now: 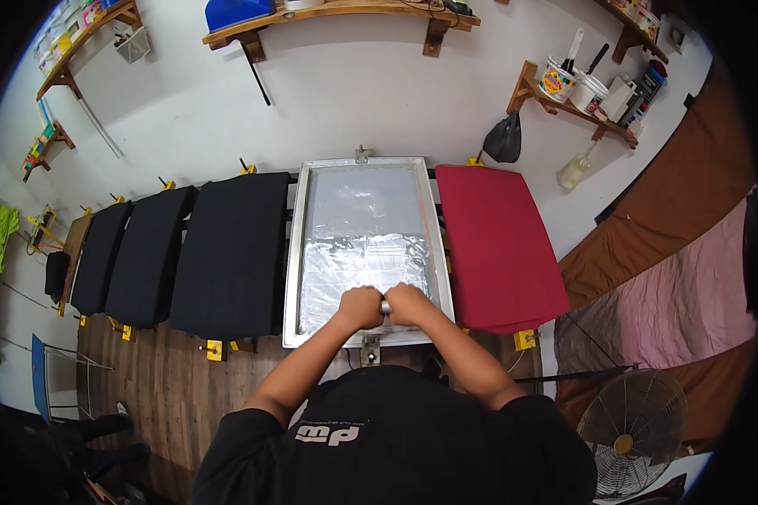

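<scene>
A screen-printing frame point(293, 252) with a silvery metal border lies in the middle, long side running away from me. The lower part of its mesh point(370, 252) carries shiny whitish streaks; the upper part looks smoother and greyer. Over the frame's near end, my left hand point(362, 308) and my right hand point(408, 303) are closed side by side, knuckles up. Between them shows a small silvery piece of what looks like a squeegee point(386, 307); the fists hide the rest. Whether its blade touches the mesh is hidden. A metal clamp point(370, 351) stands at the near edge.
Boards covered in black cloth point(232, 252) line up leftward; a red cloth-covered board point(501, 248) stands at right. Wooden shelves point(337, 17) hang on the wall, one at right bearing tubs point(557, 80). A fan point(632, 433) stands lower right; another person's legs point(101, 438) show lower left.
</scene>
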The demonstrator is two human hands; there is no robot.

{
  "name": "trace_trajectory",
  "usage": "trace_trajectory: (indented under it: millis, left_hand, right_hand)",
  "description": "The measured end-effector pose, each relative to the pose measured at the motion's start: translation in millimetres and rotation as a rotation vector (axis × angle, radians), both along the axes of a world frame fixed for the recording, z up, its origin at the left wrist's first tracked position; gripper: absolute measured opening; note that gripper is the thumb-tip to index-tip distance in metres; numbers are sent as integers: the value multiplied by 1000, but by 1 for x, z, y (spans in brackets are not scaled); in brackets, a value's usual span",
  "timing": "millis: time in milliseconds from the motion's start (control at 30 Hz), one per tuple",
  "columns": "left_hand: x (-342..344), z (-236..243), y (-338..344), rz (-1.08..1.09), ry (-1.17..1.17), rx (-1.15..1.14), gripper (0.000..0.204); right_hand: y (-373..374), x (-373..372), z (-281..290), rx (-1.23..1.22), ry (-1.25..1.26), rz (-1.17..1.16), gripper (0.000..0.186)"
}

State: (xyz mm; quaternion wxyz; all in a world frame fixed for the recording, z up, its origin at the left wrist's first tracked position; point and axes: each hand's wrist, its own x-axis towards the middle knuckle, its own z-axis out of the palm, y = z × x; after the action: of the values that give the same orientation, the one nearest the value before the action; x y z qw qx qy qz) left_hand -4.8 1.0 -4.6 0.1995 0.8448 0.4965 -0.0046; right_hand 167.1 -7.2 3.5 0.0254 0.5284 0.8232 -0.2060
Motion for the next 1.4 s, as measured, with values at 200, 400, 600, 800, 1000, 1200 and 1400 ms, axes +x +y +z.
trace_trajectory:
  millis: [200, 400, 600, 800, 1000, 1200, 1400]
  left_hand:
    - [-1, -22, -16, -23, -109, 258, 16]
    - [-8, -9, -57, -37, -149, 162, 25]
    - [5, 2, 2, 29, -17, 34, 20]
    - [14, -3, 42, -4, 67, 57, 24]
    - [6, 0, 12, -112, 116, -88, 28]
    - [2, 13, -15, -86, 98, -142, 29]
    - [7, 11, 17, 24, 60, -65, 22]
  right_hand:
    - [-20, -16, -25, 218, 72, -125, 14]
    - [-64, -14, -15, 13, 40, -124, 18]
    - [3, 1, -2, 16, -8, -74, 20]
    - [40, -2, -13, 72, -31, -45, 21]
    - [3, 0, -25, -8, -2, 42, 22]
    - [-22, -2, -22, -67, 10, 9, 25]
    - [15, 5, -13, 14, 96, -65, 20]
